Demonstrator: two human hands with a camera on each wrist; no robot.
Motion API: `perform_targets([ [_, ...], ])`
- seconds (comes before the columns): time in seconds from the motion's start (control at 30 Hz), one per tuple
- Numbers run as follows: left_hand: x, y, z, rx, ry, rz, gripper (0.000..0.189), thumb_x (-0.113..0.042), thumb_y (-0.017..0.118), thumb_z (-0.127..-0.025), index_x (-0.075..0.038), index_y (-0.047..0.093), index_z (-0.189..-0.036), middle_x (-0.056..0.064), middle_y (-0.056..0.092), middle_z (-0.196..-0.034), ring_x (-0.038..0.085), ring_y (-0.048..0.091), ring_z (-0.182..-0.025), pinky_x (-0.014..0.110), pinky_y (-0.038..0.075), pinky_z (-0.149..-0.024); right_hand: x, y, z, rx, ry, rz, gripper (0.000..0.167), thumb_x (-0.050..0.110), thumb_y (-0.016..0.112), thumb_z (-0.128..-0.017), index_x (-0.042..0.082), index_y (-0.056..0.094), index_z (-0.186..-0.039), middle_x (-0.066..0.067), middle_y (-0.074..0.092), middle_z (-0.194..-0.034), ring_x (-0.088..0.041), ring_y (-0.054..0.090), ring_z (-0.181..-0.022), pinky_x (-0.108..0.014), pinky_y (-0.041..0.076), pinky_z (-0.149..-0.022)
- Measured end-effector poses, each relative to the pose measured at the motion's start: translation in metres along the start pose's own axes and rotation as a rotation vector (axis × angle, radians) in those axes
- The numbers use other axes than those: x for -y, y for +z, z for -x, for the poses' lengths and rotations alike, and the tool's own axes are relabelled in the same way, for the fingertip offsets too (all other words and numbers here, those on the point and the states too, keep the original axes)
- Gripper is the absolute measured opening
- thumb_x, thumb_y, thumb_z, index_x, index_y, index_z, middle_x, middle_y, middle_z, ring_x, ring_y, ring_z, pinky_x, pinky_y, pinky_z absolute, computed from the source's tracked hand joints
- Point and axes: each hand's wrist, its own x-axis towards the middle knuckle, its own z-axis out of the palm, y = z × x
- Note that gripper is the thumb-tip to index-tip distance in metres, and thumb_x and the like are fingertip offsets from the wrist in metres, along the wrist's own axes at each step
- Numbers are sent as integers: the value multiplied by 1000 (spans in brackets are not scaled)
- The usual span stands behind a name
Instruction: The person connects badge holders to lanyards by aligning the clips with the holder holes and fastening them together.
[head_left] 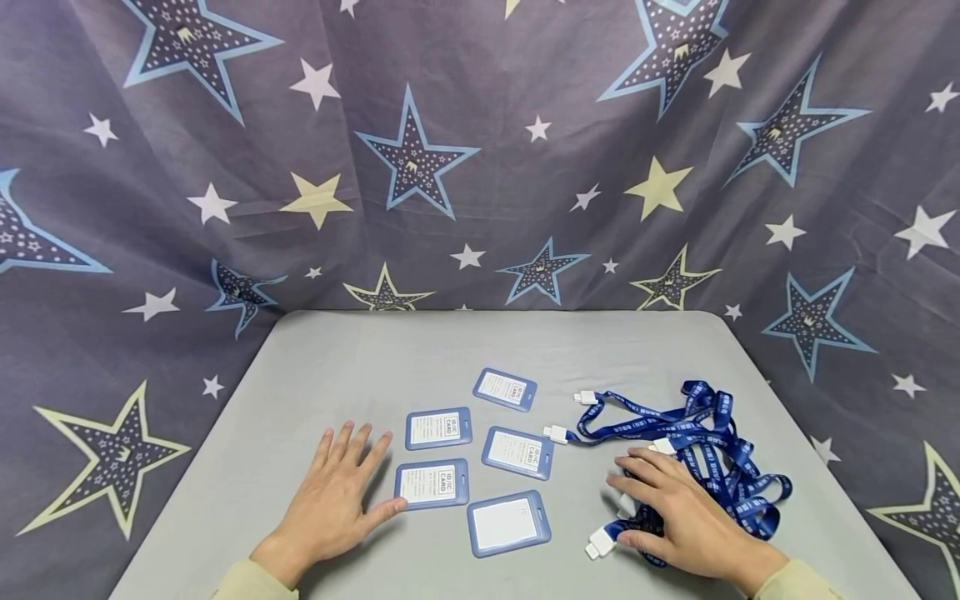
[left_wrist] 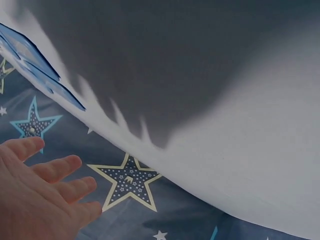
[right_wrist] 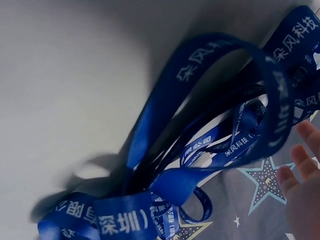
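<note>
Several blue-framed ID card holders lie flat mid-table in the head view. My left hand [head_left: 333,500] is left of them, fingers spread and straight, its thumb tip right at the edge of the lower-left card holder [head_left: 432,483]. Nothing is in its palm. On the right, a tangled heap of blue lanyards [head_left: 738,487] with white printing and white plastic clips spreads out. Over the heap's near left side is my right hand [head_left: 682,517], fingers loosely extended, hiding part of the straps. One white clip [head_left: 600,542] pokes out beside its thumb. Looped lanyards [right_wrist: 122,215] fill the right wrist view.
The nearest card holder [head_left: 508,524] shows a mostly blank white insert; the farthest card holder [head_left: 505,389] lies tilted. Two clips, one a white clip [head_left: 556,433], point left toward the holders. Behind the grey table [head_left: 360,358] hangs a star-patterned curtain [head_left: 480,225].
</note>
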Motion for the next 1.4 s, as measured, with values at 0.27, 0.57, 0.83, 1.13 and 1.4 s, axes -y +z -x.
perform_targets([
  [0.27, -5, 2, -1, -6, 10, -3, 93, -73, 61, -88, -9, 48, -153, 29, 42, -155, 51, 25, -149, 64, 14, -122, 3, 3, -2, 3, -24, -10, 67, 58, 84, -77, 20, 70, -130, -2, 62, -140, -31, 51, -135, -27, 11, -122],
  [0.57, -11, 1, -2, 5, 17, -3, 91, -71, 63, -88, -9, 48, -153, 27, 39, -157, 48, 25, -150, 63, 13, -123, 8, 10, -5, -2, -82, -31, 57, 54, 85, -77, 21, 73, -121, -1, 67, -127, -31, 54, -129, -29, 16, -120],
  [0.83, -12, 2, -2, -7, 32, -8, 90, -70, 64, -88, -9, 50, -152, 25, 44, -155, 48, 27, -149, 64, 15, -122, 14, 12, -6, 54, -108, -76, 47, 50, 85, -79, 23, 74, -116, 5, 68, -124, -27, 54, -128, -29, 16, -118],
  [1.13, -15, 3, -2, -4, 36, -1, 91, -71, 65, -87, -8, 50, -151, 26, 43, -155, 48, 27, -149, 63, 14, -122, 17, 18, -7, 80, -130, -86, 42, 43, 86, -80, 23, 75, -115, 7, 70, -123, -26, 56, -128, -31, 14, -120],
  [1.4, -16, 4, -1, 8, 41, 0, 90, -70, 63, -88, -8, 49, -152, 26, 43, -155, 47, 25, -150, 63, 12, -123, 19, 18, -9, 106, -134, -121, 38, 36, 87, -79, 23, 75, -114, 14, 70, -117, -25, 59, -125, -33, 15, -118],
])
